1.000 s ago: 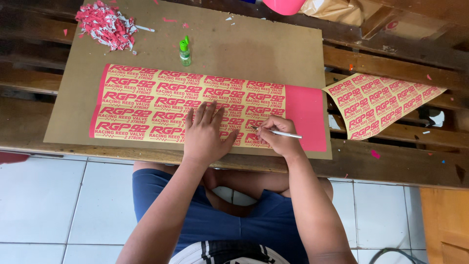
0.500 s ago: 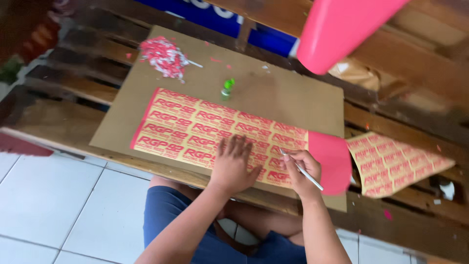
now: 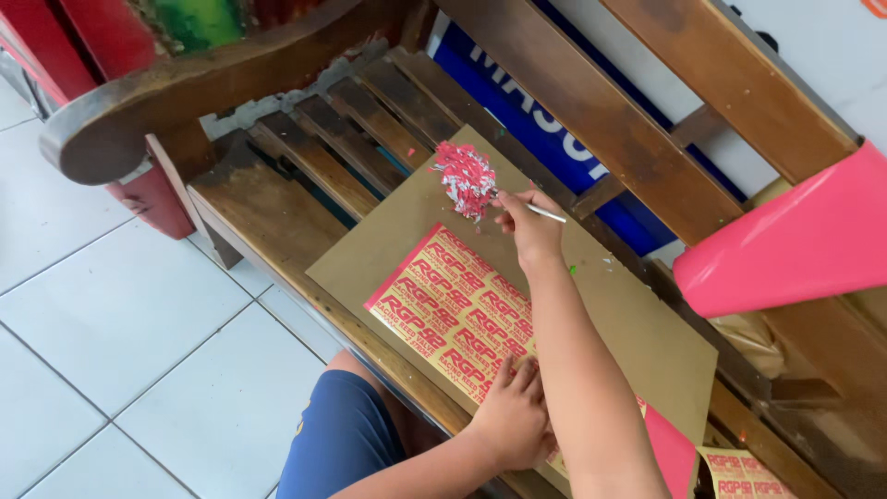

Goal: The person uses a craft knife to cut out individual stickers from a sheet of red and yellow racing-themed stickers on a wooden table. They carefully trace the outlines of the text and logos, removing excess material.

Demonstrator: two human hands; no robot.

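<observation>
A yellow sticker sheet with red print (image 3: 443,300) lies on a brown cardboard board (image 3: 370,242) set on a wooden slatted bench. My left hand (image 3: 513,418) rests flat on the sheet's near part, fingers spread. My right hand (image 3: 528,226) is stretched out to the far end of the board and holds a thin white craft knife (image 3: 545,213). It hovers right beside a heap of red and white paper scraps (image 3: 465,177). My right forearm crosses over the sheet and hides part of it.
A pink roll (image 3: 795,245) lies on the bench at the right. A second printed sheet (image 3: 744,480) shows at the bottom right corner. The bench's curved wooden armrest (image 3: 148,115) rises at the left. White floor tiles (image 3: 120,323) lie below.
My right hand has left the sheet and reached across the board to the scrap heap with the knife. The view swung left and tilted. My left hand stays on the sheet.
</observation>
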